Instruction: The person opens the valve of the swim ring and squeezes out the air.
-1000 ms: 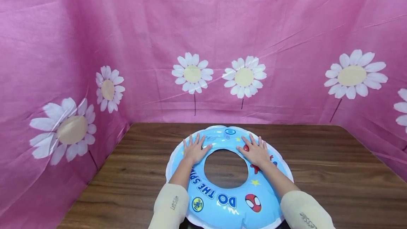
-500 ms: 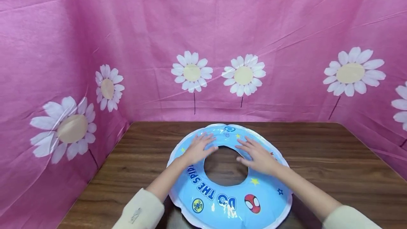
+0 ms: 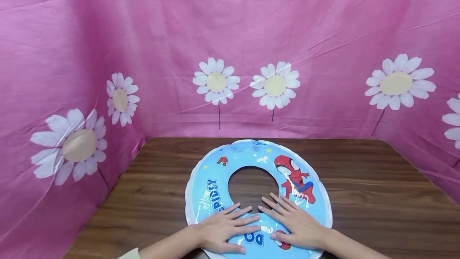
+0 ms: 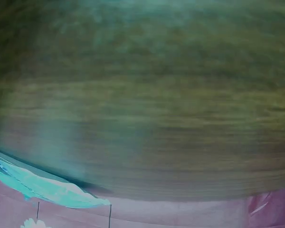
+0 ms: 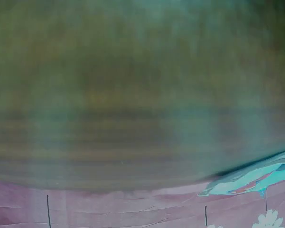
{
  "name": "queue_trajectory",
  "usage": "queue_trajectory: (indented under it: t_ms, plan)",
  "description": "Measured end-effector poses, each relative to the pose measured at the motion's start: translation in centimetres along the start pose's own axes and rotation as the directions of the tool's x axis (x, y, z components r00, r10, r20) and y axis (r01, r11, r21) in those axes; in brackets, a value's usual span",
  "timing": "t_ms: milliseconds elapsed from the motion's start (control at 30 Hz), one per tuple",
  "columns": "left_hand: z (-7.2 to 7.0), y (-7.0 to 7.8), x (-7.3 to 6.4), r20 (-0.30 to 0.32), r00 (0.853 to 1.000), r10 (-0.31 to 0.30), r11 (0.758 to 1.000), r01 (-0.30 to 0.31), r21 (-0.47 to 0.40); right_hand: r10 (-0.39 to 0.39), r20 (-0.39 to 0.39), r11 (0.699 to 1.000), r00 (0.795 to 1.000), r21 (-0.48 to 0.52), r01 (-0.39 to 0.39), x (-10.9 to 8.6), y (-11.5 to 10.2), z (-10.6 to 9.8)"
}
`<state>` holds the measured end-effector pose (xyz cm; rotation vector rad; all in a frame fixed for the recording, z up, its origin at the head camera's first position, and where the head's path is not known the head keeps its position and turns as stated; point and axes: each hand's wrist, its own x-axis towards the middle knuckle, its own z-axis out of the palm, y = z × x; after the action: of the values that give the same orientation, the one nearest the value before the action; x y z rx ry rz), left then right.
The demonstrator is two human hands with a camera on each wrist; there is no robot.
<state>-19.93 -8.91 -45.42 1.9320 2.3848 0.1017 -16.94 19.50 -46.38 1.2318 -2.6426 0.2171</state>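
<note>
A blue inflatable swim ring (image 3: 208,171) with a pale rim, cartoon figures and lettering lies flat on the wooden table. My left hand (image 3: 224,229) rests over its near left part, fingers spread and pointing right, partly covering the lettering. On the near right part lies my right hand (image 3: 294,225), its straight fingers reaching toward the central hole and its thumb by a red printed face. Neither hand curls round the ring. In the left wrist view the ring's edge (image 4: 52,190) shows at lower left; in the right wrist view the ring (image 5: 256,180) shows at lower right. Both wrist views are largely blurred.
The brown wooden table (image 3: 377,195) extends to both sides of the ring. Behind and beside it hangs a pink curtain (image 3: 323,23) printed with white daisies, meeting the table's back edge.
Both hands have come from the ring's far part toward me, onto its near part. The far lettering and the red cartoon figure are now uncovered. The ring stays in about the same place.
</note>
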Motion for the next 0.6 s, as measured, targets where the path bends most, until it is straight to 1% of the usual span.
queue_trajectory:
  t_ms: [100,233,300,333,367,400,467,500,533,567,600]
  plan:
    - [0.5,0.0,0.0,-0.005,1.0,0.0,1.0,0.0,0.006,0.008,0.01,1.0,1.0,0.002,-0.008,-0.1,-0.1,0.3]
    - [0.6,0.0,-0.1,-0.009,1.0,-0.003,1.0,0.003,0.005,0.019,0.014,1.0,1.0,0.017,-0.02,-0.2,-0.2,0.3]
    - [0.6,0.1,-0.1,-0.02,1.0,-0.002,1.0,0.002,-0.018,0.042,0.014,0.997,0.999,0.062,-0.042,-0.2,-0.3,0.3]
    - [0.5,0.1,-0.1,-0.032,0.999,-0.005,0.999,0.003,-0.043,0.065,0.006,0.992,0.998,0.106,-0.066,-0.2,-0.3,0.1]
    - [0.4,0.1,-0.2,-0.057,0.998,-0.009,0.998,0.005,-0.069,0.095,-0.003,0.981,0.995,0.168,-0.094,-0.2,-0.2,0.0]
    - [0.3,0.1,-0.3,-0.091,0.996,-0.016,0.994,0.006,-0.106,0.134,-0.006,0.961,0.991,0.245,-0.129,-0.2,-0.1,-0.2]
    - [0.0,0.1,-0.4,-0.167,0.985,-0.045,0.98,0.011,-0.199,0.212,-0.026,0.899,0.977,0.398,-0.184,-0.2,0.1,-0.8]
    - [-0.2,0.1,-0.5,-0.209,0.976,-0.061,0.971,0.009,-0.241,0.25,-0.039,0.867,0.967,0.454,-0.206,-0.2,0.2,-1.2]
    - [-0.5,0.0,-0.5,-0.247,0.966,-0.081,0.96,0.008,-0.28,0.287,-0.055,0.843,0.956,0.489,-0.225,-0.1,0.4,-1.5]
    - [-0.8,0.0,-0.6,-0.283,0.954,-0.101,0.952,0.01,-0.306,0.318,-0.071,0.837,0.946,0.49,-0.245,-0.1,0.6,-1.8]
    - [-1.0,0.0,-0.6,-0.315,0.942,-0.117,0.95,0.014,-0.312,0.341,-0.089,0.847,0.936,0.461,-0.265,0.1,0.8,-2.1]
